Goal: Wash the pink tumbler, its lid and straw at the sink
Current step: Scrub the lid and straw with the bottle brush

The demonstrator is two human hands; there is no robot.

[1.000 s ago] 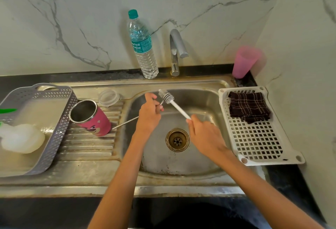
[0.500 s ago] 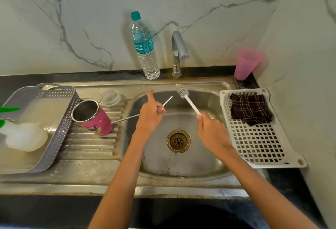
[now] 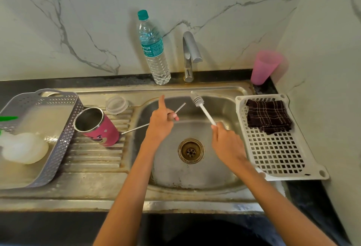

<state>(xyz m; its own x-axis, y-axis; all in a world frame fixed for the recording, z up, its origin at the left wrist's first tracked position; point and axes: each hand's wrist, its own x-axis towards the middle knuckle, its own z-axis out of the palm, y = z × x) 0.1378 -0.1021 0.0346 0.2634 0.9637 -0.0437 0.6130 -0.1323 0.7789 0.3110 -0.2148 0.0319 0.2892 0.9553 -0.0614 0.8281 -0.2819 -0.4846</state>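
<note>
Over the steel sink basin, my left hand grips a thin metal straw near its right end, index finger pointing up. The straw runs from beside the tumbler to a tip at upper right. My right hand holds a slim white straw brush by its handle; its bristled head points up-left, apart from the straw tip. The pink tumbler lies tilted on the draining board, its open steel mouth facing up-left. A clear lid rests just behind it.
A tap and a water bottle stand behind the basin. A white perforated rack with a dark checked cloth sits on the right, a pink plastic cup beyond it. A grey basket with a white object occupies the left.
A second ago the brush head was at the straw's tip. My right hand has since drawn the brush away to the right, and the straw tip now shows free.
</note>
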